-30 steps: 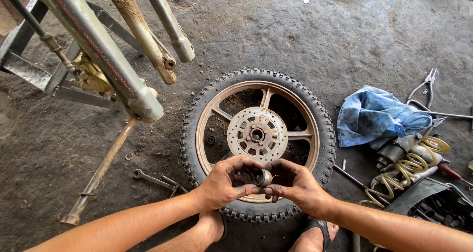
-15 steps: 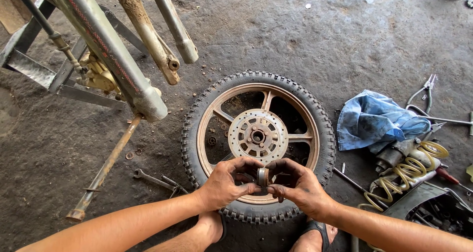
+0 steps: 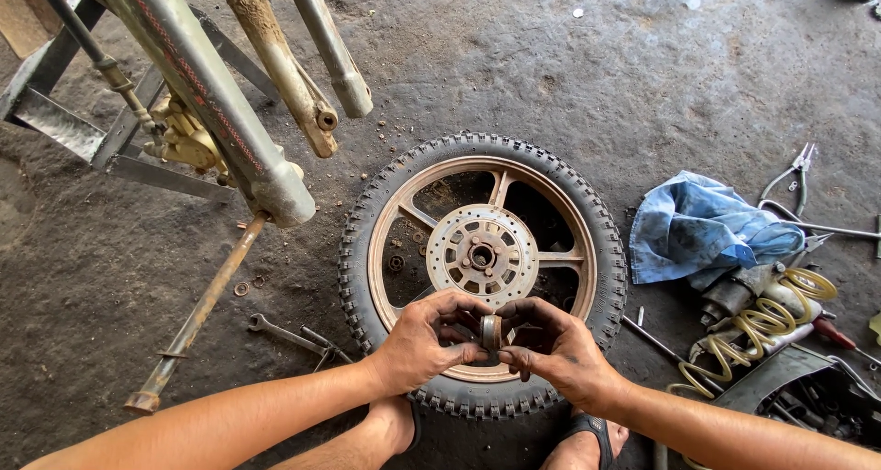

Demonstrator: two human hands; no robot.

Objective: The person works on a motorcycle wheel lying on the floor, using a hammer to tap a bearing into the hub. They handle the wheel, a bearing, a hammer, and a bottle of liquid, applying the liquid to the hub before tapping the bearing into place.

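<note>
A motorcycle wheel with a knobby black tyre and a bronze cast rim lies flat on the concrete floor, its drilled brake disc facing up. Over the near edge of the rim, my left hand and my right hand together pinch a small round metal ring, a bearing-like part, between their fingertips. Both hands are closed on this part, held just above the wheel.
Bare front fork legs of a motorcycle hang at upper left beside a stand. A rusty rod and a spanner lie on the left. At right lie a blue rag, pliers, a yellow coiled hose and other tools. My sandalled feet are below.
The hands have shifted slightly and turned the small metal ring between the fingers; the wheel and tools have not moved.
</note>
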